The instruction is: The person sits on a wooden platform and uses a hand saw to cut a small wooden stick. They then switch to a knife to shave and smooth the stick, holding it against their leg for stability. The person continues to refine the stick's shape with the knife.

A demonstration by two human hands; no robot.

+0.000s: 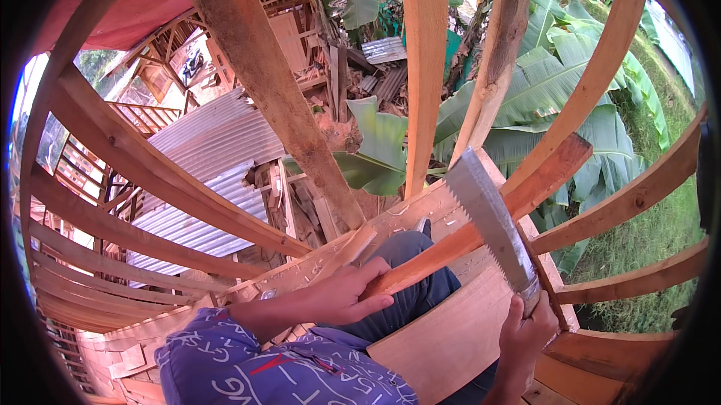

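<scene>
– Lettered blue shirt point(282, 367) nearest, lower centre, cut off below. Hands?
– Left hand point(351, 294) clasps wooden batten point(451, 246), centre; right hand point(530, 324) grips handsaw point(487, 206), right of centre, handle mostly hidden.
– Axes?
– Batten slants toward upper right, partly behind blade; saw tip points upper left.

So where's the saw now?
The saw is right of centre in the head view, in the right hand, blade crossing in front of the wooden strip.
</scene>
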